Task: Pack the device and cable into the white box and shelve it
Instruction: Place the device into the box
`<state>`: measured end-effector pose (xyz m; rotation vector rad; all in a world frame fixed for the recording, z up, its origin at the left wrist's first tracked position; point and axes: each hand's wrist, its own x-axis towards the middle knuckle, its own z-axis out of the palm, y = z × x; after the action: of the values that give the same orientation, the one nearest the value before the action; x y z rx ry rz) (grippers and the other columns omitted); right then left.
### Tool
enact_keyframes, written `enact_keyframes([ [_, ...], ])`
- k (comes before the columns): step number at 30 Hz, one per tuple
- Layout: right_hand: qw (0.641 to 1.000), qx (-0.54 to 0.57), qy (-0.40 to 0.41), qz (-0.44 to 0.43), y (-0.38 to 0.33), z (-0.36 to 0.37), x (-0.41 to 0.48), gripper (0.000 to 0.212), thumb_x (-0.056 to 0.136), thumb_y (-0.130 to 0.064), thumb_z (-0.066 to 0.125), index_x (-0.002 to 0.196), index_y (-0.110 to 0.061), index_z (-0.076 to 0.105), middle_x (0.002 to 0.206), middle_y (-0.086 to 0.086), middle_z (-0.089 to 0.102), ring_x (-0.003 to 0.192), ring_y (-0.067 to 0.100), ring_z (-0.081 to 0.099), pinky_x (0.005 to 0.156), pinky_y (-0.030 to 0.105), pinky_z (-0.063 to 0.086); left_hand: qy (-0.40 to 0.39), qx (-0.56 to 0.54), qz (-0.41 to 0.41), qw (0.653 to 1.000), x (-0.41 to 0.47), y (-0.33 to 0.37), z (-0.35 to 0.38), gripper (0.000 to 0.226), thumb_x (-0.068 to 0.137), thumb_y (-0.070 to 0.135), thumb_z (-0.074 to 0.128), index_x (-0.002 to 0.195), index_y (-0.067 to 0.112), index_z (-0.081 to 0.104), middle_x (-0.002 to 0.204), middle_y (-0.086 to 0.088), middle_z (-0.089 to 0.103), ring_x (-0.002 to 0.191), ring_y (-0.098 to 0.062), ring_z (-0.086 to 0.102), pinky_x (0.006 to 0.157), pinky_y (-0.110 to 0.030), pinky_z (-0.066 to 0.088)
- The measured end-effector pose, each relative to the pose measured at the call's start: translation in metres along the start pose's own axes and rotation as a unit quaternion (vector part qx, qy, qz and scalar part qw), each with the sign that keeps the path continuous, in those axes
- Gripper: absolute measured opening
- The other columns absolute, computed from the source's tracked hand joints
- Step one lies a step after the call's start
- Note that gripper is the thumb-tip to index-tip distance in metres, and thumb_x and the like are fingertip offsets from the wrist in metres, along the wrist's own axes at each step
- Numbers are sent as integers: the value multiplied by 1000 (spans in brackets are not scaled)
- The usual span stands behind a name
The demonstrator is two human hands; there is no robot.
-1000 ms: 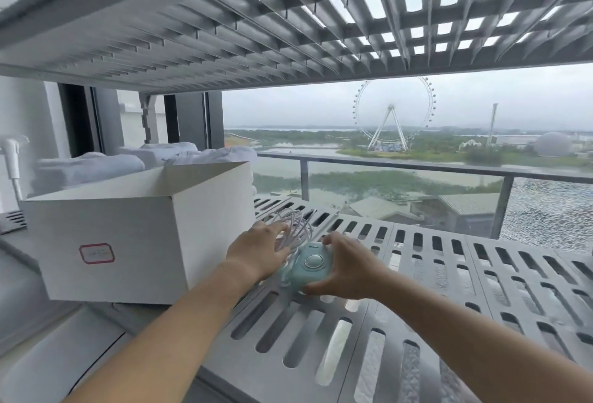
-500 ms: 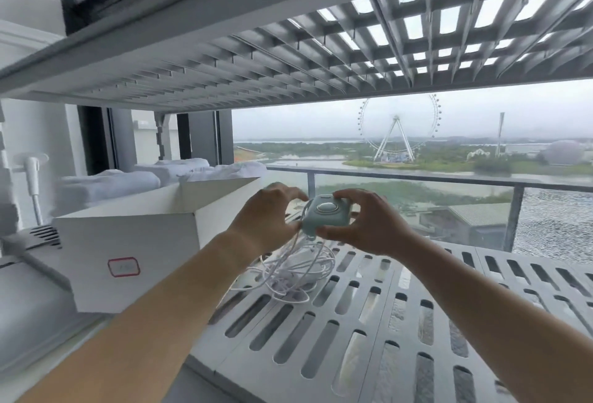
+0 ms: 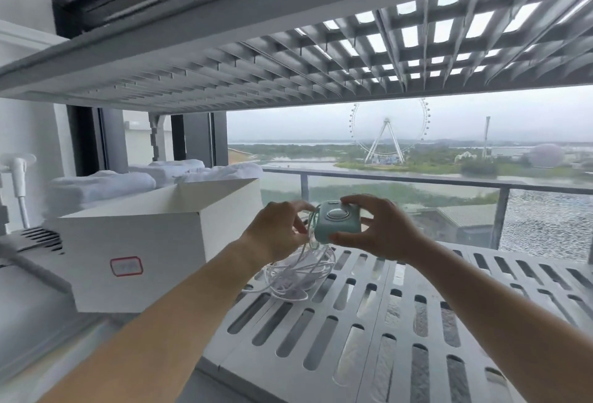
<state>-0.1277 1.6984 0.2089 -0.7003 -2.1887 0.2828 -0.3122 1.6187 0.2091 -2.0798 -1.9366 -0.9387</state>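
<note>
Head view: the right hand point(image 3: 382, 232) is gripping the device point(image 3: 337, 221), and the left hand point(image 3: 276, 232) is pinching its cable point(image 3: 298, 277), whose loops are hanging onto the shelf point(image 3: 385, 322). The white box point(image 3: 144, 242) is standing just left, nearer the left hand.

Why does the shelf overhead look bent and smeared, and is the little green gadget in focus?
Head view: the wide-angle lens bows the upper shelf, and the picture's top-left corner is smeared. Head view: soft overcast daylight, no hard shadows or glare. Head view: the device is fairly sharp, the cable softer, and the label on the white box unreadable.
</note>
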Motion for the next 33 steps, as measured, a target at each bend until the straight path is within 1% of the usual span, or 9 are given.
enact_keyframes([
  [5, 998, 38, -58, 6, 25, -9, -18, 92, 46, -65, 75, 120, -14, 58, 120, -1, 59, 109, 16, 57, 95, 43, 49, 53, 43, -22, 997, 4, -5, 19, 43, 81, 8, 62, 120, 25, 59, 91, 1, 72, 69, -11, 59, 76, -21, 45],
  [12, 994, 105, -28, -5, 33, -14, -20, 94, 45, -63, 74, 122, -13, 57, 118, -2, 58, 109, 14, 58, 92, 33, 53, 0, 50, -37, 998, 6, -3, 31, 44, 73, 26, 78, 115, 23, 64, 97, 3, 71, 76, -11, 60, 85, -26, 49],
  [15, 992, 126, -21, -10, 27, -10, -12, 81, 53, -43, 83, 122, -12, 56, 119, 1, 59, 108, 15, 59, 92, 32, 52, 44, 1, 16, 999, 3, 3, 19, 67, 65, 32, 83, 125, 24, 54, 111, -1, 66, 80, -13, 63, 78, -26, 53],
  [17, 991, 133, -20, -21, 20, -5, -6, 74, 57, -35, 85, 121, -13, 56, 118, 2, 60, 107, 14, 59, 92, 31, 52, 71, -14, 73, 995, 0, 6, 7, 70, 65, 31, 83, 127, 25, 52, 120, -1, 63, 89, -13, 64, 77, -25, 55],
  [20, 984, 172, -21, -38, 6, 2, 3, 67, 59, -37, 83, 117, -17, 59, 114, 3, 63, 104, 15, 62, 89, 36, 54, 112, 8, 147, 983, -5, 7, -11, 54, 70, 18, 80, 120, 24, 60, 118, 1, 65, 101, -12, 62, 83, -22, 52],
  [23, 977, 205, -30, -59, -13, 6, 14, 66, 57, -54, 74, 114, -21, 62, 114, 2, 65, 104, 18, 63, 85, 47, 55, 153, 67, 161, 973, -11, 1, -31, 47, 73, 14, 78, 118, 22, 63, 115, 1, 67, 103, -13, 63, 88, -23, 49],
  [25, 979, 183, -24, -90, -25, 9, 22, 68, 58, -60, 68, 116, -25, 62, 122, 1, 61, 112, 13, 57, 91, 41, 52, 173, 100, 152, 968, -16, -5, -43, 48, 74, 12, 77, 118, 20, 62, 116, -1, 67, 104, -17, 64, 90, -27, 47],
  [28, 971, 193, -6, -143, -42, 13, 29, 64, 57, -56, 73, 115, -31, 61, 129, -1, 55, 117, 6, 53, 87, 23, 53, 202, 134, 132, 961, -23, -17, -59, 49, 73, 11, 76, 119, 21, 61, 117, -2, 67, 104, -20, 64, 88, -26, 45],
  [33, 955, 79, 107, -264, -70, 31, 38, 41, 67, -24, 81, 105, -19, 70, 106, -5, 69, 95, 4, 63, 83, 17, 52, 204, 142, 112, 962, -32, -38, -78, 43, 77, 17, 74, 118, 21, 61, 115, -4, 67, 98, -21, 64, 80, -25, 47],
])
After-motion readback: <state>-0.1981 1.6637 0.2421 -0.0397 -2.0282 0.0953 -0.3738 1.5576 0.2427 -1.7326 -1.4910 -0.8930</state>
